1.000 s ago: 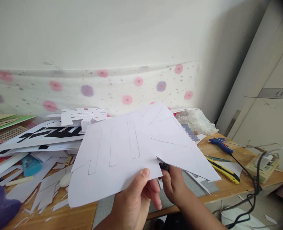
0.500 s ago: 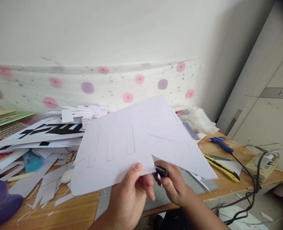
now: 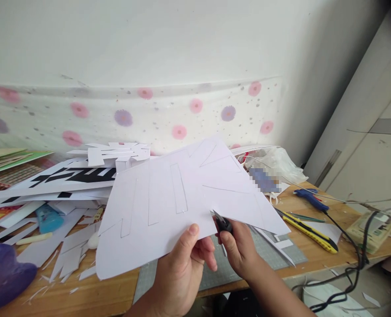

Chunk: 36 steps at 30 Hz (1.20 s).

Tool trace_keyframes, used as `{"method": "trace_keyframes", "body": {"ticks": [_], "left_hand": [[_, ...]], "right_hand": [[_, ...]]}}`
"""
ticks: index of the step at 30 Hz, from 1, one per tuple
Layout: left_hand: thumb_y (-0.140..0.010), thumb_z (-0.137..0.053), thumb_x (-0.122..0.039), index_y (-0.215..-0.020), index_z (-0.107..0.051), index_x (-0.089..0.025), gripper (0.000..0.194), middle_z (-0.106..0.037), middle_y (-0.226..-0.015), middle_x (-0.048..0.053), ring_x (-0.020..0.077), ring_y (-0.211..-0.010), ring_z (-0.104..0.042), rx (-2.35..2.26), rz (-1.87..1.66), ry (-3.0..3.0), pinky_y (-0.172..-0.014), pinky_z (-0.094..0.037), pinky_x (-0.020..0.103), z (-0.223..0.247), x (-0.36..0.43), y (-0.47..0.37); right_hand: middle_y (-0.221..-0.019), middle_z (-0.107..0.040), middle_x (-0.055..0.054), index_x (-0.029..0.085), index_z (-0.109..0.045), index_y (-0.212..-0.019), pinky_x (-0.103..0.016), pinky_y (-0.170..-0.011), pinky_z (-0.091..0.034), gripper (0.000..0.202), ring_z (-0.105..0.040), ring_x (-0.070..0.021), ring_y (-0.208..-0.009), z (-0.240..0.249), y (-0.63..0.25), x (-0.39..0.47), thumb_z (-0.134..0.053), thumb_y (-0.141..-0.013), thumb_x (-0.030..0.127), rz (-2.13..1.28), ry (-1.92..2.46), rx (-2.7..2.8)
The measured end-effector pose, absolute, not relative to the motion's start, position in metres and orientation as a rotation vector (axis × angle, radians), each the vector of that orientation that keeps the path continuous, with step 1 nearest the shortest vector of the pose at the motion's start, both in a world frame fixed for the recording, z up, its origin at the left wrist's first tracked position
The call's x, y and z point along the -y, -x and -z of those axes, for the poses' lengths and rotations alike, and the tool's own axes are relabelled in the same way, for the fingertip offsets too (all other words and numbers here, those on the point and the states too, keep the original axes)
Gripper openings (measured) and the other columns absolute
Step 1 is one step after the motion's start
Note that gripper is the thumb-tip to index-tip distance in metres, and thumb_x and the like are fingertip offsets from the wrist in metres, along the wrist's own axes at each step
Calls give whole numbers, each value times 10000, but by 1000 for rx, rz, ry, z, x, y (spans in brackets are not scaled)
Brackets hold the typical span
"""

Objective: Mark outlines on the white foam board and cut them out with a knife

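Observation:
A large white sheet [image 3: 162, 207] with thin pencil outlines is held up above the grey cutting mat [image 3: 215, 273]. My left hand [image 3: 185, 264] pinches its lower edge, thumb on top and fingers underneath. Just to the right, my right hand [image 3: 236, 246] is closed on black-handled scissors [image 3: 224, 223]. The parted blades are at a cut in the sheet's lower edge, near my left fingers. Part of the mat and white strips on it are hidden by the sheet.
White offcuts [image 3: 71, 246], a purple object [image 3: 6, 273] and a blue bottle [image 3: 49, 218] lie left. Printed sheets [image 3: 66, 176] are stacked behind. To the right are a yellow cutter [image 3: 309, 231], a blue glue gun [image 3: 310, 199], black cables [image 3: 349, 268] and a beige box [image 3: 369, 229].
The scissor blades now show, parted, at the cut. The sheet has tilted slightly and its right corner has moved left and up. The camera view has shifted a little.

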<state>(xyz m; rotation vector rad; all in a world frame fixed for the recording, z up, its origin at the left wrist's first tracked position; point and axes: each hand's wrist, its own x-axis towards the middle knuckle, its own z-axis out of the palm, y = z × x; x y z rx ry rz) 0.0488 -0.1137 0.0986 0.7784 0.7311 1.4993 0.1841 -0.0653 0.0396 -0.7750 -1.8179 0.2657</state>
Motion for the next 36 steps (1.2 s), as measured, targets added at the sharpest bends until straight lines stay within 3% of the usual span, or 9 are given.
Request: {"method": "trace_keyframes", "body": {"ticks": [13,21,29,32,36], "left_hand": [[-788,-663,-365,-547,-642,-133,335,-536,-484,-7,83,-408,-507,-642,-1391,-825,-451,-440,183,-95,113,-49],[-741,-695,-389,-529,-629,-133,339,-523,-473,-9,82,-396,-483,-663,-1358,-785,-412,-420,186,-95,112,-47],[-659,-769,-352,-529,-614,-150,286,-562,-496,-15,78,-399,-491,-732,-1512,-696,-419,-431,185,-101,106,-39],[-685,-754,-357,-584,-621,-159,259,-575,-517,-8,105,-423,-507,-797,-1577,-776,-421,-444,208,-99,103,-31],[-678,-766,-362,-736,-649,-183,221,-631,-618,1,153,-532,-575,-904,-1692,-835,-480,-503,248,-91,98,-17]], "right_hand": [[-625,-547,-20,213,-588,-1013,-338,-600,-475,417,-559,-210,-586,-31,-177,64,-275,-977,487,-199,876,1756],[-566,-525,2,225,-566,-921,-280,-472,-414,382,-496,-165,-471,-34,-178,64,-270,-989,457,-376,771,1813],[-768,-612,-29,225,-494,-1049,-271,-577,-429,367,-566,-154,-620,-37,-184,70,-270,-979,507,-352,589,1896],[-848,-652,-51,225,-495,-1129,-286,-624,-439,349,-611,-179,-697,-32,-199,62,-350,-964,496,-231,792,1983],[-861,-666,-50,238,-604,-1014,-291,-619,-428,269,-639,-225,-758,-30,-222,47,-566,-871,462,-76,1333,2300]]}}
